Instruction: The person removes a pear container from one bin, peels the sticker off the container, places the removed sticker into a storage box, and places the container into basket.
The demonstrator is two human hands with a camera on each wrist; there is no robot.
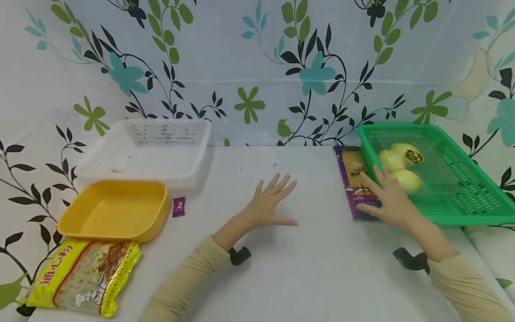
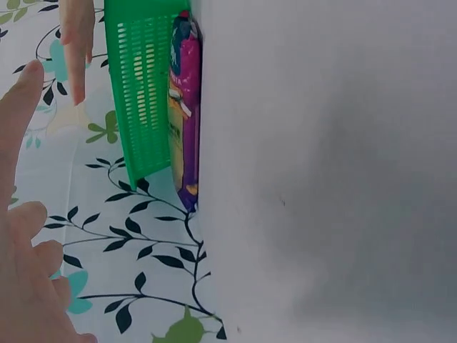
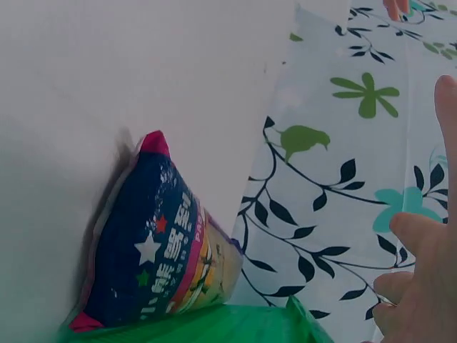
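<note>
My left hand (image 1: 268, 203) lies flat on the white table (image 1: 306, 268) near its middle, fingers spread and holding nothing. My right hand (image 1: 386, 199) rests with straight fingers on a purple and yellow pasta packet (image 1: 354, 174), which lies against the left side of a green basket (image 1: 466, 201). Its fingertips reach the basket's rim. Inside the basket sits a clear plastic box of pale yellow buns (image 1: 404, 167). The right wrist view shows the pasta packet (image 3: 157, 250) up close beside the green basket (image 3: 214, 325).
A white perforated basket (image 1: 150, 150) stands at the back left, with a yellow tray (image 1: 114, 210) in front of it. A small purple sachet (image 1: 179, 206) lies beside the tray. A yellow bag of macaroni (image 1: 80, 277) sits at the front left corner. Floral cloth covers the backdrop.
</note>
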